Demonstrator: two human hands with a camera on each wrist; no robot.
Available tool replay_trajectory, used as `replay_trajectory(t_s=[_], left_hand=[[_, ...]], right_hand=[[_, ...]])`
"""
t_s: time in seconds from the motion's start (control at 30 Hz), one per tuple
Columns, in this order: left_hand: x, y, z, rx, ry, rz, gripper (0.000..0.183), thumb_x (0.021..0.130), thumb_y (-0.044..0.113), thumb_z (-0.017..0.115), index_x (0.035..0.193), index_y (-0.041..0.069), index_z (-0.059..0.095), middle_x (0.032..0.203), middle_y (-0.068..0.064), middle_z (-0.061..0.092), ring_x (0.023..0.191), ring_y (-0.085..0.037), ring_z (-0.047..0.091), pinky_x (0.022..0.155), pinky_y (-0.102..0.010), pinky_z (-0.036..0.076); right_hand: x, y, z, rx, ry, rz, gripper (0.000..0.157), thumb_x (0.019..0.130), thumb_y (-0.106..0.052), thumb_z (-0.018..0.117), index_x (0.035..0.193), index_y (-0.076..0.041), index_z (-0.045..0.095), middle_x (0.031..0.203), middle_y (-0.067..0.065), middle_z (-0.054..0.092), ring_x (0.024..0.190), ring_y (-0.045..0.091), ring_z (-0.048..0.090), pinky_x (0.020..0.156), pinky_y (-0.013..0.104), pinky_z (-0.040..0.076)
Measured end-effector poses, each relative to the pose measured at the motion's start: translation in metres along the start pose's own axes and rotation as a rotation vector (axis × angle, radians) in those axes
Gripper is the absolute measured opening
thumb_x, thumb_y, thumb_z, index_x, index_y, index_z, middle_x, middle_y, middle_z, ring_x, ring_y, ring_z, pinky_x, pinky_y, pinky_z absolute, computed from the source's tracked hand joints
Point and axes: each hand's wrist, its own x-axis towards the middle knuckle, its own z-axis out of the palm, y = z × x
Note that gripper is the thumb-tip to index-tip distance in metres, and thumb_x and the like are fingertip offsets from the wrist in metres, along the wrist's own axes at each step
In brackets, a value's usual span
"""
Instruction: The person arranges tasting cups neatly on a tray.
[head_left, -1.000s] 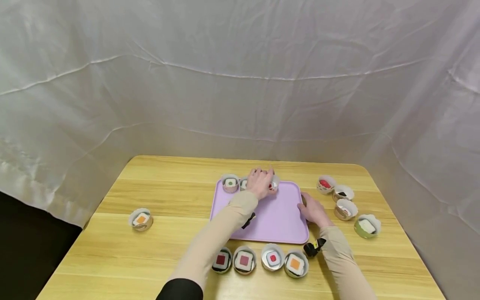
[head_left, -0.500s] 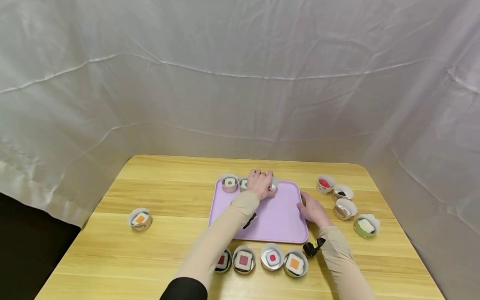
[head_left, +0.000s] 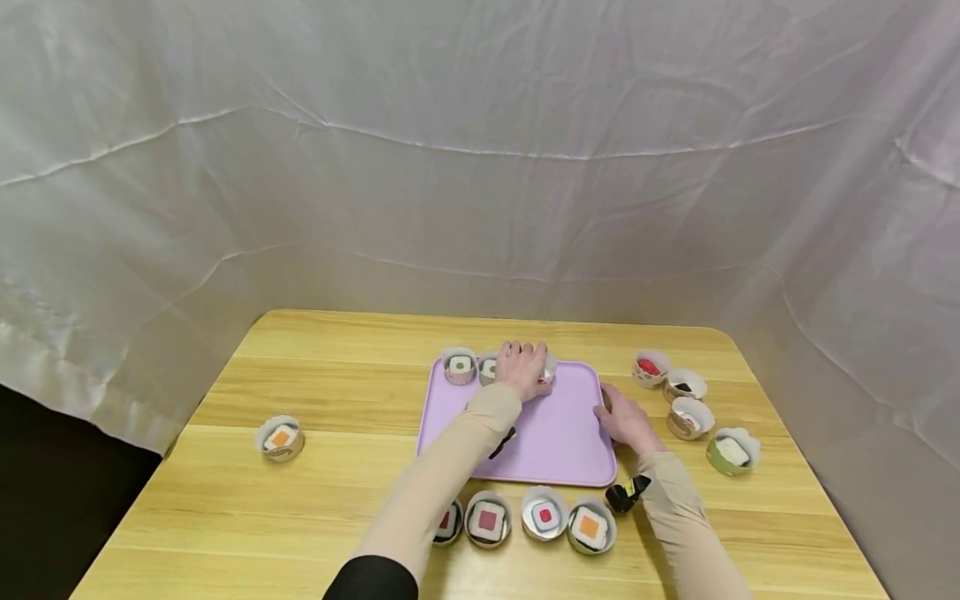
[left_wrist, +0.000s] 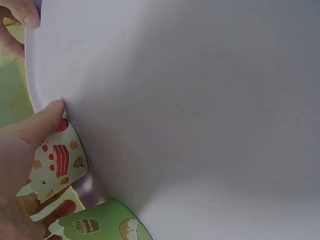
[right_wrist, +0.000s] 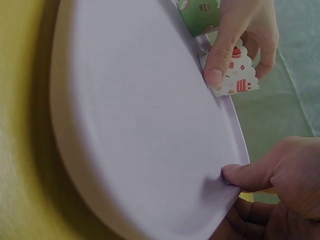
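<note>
My left hand (head_left: 522, 371) grips a white paper baking cup (left_wrist: 60, 162) printed with cakes and strawberries. The cup stands at the far edge of the purple tray (head_left: 555, 437), my thumb against its near wall. Close beside it on the tray is a green printed paper cup (right_wrist: 199, 15), and a pinkish cup (head_left: 460, 367) with a white, green-centred sushi-like piece stands in the far left corner. My right hand (head_left: 628, 421) pinches the tray's right rim, thumb on top and fingers beneath, plain in the right wrist view.
Near the tray's front edge sit several cups with sushi-like pieces, such as an orange-centred one (head_left: 590, 527). More cups, one green (head_left: 733, 452), stand at the right. A lone cup (head_left: 280, 438) is at the left. Grey cloth (head_left: 480, 167) hangs behind the table.
My left hand has shifted very slightly toward me and right at the cup, covering more of its inside. My right hand keeps its hold on the tray rim.
</note>
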Motion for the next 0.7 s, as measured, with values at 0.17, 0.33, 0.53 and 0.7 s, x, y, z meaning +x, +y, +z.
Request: replay_trajectory(t_s=[0.17, 0.33, 0.53, 0.7], left_hand=[[-0.002, -0.003, -0.003, -0.064, -0.027, -0.018, 0.080, 0.081, 0.058, 0.077, 0.144, 0.020, 0.046, 0.136, -0.005, 0.060, 0.128, -0.027, 0.054, 0.113, -0.041, 0.039], [-0.006, -0.009, -0.011, -0.113, -0.052, -0.047, 0.088, 0.080, 0.061, 0.076, 0.147, 0.015, 0.044, 0.139, -0.009, 0.057, 0.131, -0.030, 0.052, 0.117, -0.043, 0.036], [-0.010, -0.015, -0.020, -0.274, -0.106, -0.041, 0.096, 0.083, 0.066, 0.070, 0.155, 0.012, 0.035, 0.153, -0.013, 0.046, 0.144, -0.032, 0.039, 0.126, -0.046, 0.024], [-0.014, -0.025, -0.035, -0.477, -0.132, -0.025, 0.091, 0.090, 0.065, 0.060, 0.157, 0.012, 0.030, 0.160, -0.016, 0.038, 0.150, -0.037, 0.029, 0.130, -0.051, 0.009]], right_hand=[[0.000, -0.001, 0.001, -0.001, 0.001, -0.003, 0.056, 0.102, -0.017, 0.049, 0.151, 0.006, 0.033, 0.147, 0.038, 0.043, 0.133, 0.056, 0.045, 0.112, 0.065, 0.039], [-0.001, -0.002, 0.002, 0.004, 0.003, -0.009, 0.056, 0.102, -0.017, 0.048, 0.151, 0.006, 0.033, 0.147, 0.038, 0.044, 0.133, 0.056, 0.046, 0.111, 0.064, 0.040], [0.001, -0.001, 0.002, -0.001, 0.008, -0.011, 0.056, 0.102, -0.017, 0.049, 0.150, 0.006, 0.033, 0.145, 0.038, 0.045, 0.132, 0.056, 0.047, 0.111, 0.065, 0.041], [0.002, 0.000, 0.001, 0.002, 0.006, -0.002, 0.056, 0.102, -0.017, 0.050, 0.151, 0.005, 0.033, 0.146, 0.037, 0.045, 0.132, 0.055, 0.047, 0.111, 0.065, 0.041]])
